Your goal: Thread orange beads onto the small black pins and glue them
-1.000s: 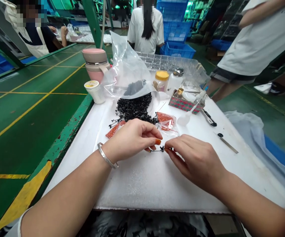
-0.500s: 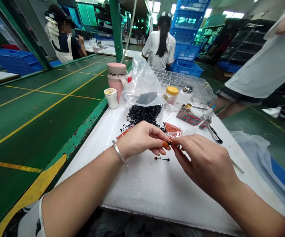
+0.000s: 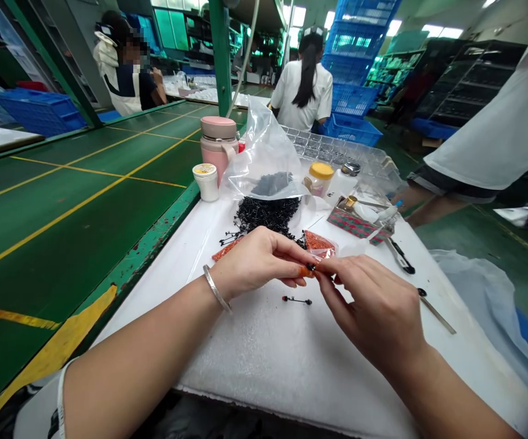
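My left hand [image 3: 264, 259] and my right hand [image 3: 374, 299] meet over the white work surface [image 3: 255, 347], fingertips pinched together. Between them is a small black part [image 3: 311, 267], mostly covered by the fingers. Below the fingertips lies a thin black rod [image 3: 297, 300] with a knob at each end, one of them reddish. Behind my hands spreads a pile of similar black pieces [image 3: 268, 213], spilling from a clear plastic bag [image 3: 264, 152]. Small bags of orange bits [image 3: 319, 241] lie at the pile's front, partly hidden by my hands.
A pink thermos [image 3: 218, 146] and a white tub [image 3: 206, 183] stand at back left. Jars [image 3: 321, 174], a patterned box [image 3: 360, 219], a black-handled cutter [image 3: 400, 255] and a metal strip [image 3: 440, 314] lie right. A green conveyor [image 3: 85, 177] runs along the left. Other people are beyond.
The view has shifted slightly. My fingertips have drawn closer around the black part, and the right hand has moved enough to uncover the round black end by the metal strip.
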Tool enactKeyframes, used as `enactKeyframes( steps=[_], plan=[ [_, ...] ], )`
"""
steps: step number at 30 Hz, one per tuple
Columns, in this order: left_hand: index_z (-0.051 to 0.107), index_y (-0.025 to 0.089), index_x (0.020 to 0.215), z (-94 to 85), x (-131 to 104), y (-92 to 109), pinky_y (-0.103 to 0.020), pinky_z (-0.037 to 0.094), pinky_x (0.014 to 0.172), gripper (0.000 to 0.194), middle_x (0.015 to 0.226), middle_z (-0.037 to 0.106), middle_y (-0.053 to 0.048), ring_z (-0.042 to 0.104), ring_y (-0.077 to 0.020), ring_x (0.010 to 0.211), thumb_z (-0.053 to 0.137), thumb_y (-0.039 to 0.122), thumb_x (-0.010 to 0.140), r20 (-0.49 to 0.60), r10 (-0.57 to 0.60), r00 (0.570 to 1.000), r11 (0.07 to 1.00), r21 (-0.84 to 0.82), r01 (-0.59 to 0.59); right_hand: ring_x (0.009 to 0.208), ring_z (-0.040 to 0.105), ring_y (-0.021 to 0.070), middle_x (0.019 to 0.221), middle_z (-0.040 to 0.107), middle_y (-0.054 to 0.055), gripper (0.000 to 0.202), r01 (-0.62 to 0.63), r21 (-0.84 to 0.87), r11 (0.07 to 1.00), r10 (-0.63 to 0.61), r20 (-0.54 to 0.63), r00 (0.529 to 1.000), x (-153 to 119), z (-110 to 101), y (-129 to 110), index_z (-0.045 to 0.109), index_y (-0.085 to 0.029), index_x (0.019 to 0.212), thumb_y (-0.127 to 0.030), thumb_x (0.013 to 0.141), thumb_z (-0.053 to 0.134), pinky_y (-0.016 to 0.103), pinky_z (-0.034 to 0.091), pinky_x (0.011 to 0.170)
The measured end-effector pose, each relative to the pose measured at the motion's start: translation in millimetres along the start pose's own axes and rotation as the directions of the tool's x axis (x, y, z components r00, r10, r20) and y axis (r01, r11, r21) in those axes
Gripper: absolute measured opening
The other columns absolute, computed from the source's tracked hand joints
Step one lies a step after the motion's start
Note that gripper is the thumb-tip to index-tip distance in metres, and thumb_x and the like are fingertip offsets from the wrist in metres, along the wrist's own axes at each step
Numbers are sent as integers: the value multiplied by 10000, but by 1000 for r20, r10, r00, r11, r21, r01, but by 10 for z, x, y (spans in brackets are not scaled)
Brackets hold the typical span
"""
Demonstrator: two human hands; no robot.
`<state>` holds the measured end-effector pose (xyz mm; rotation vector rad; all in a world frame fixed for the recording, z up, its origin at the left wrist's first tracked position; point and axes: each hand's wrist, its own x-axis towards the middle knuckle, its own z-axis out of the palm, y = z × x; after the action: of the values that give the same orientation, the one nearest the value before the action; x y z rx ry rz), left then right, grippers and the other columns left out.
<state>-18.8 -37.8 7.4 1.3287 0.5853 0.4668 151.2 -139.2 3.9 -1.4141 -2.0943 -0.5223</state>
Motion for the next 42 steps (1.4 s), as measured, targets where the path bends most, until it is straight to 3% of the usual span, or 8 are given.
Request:
enactKeyframes(
  steps=[7,14,25,42],
  plan=[
    [764,121,945,42,1,-46,-196,539,625,234,720,731,-46,661,-110,646,731,155,716,-17,25,1000,997,72,-24,775,644,185,858,714,41,138,-32,47,998,32,4,999,-64,1,28,640,-188,964,-151,832,622,311,461,701],
    [764,114,956,74,-18,8,-193,541,620,240,741,737,-50,651,-102,630,687,108,729,-31,21,999,994,112,-18,745,638,178,811,703,42,98,-70,91,993,70,-1,998,-71,-19,45,653,-185,921,-157,840,605,311,463,684],
    [753,122,987,49,-20,-12,-185,566,654,224,804,739,-50,655,-79,650,662,101,784,24,6,1000,1000,-7,-6,683,613,131,745,678,5,85,-128,214,968,134,-16,991,-39,-19,64,654,-188,896,-140,837,615,270,451,647],
    [753,163,988,-6,-4,-61,-150,535,624,195,857,735,-49,650,-65,652,695,194,805,34,21,999,999,-27,-20,657,621,57,813,723,-30,154,-272,343,899,279,32,960,-22,-70,95,679,-193,946,-135,807,645,163,490,589]
  ],
)
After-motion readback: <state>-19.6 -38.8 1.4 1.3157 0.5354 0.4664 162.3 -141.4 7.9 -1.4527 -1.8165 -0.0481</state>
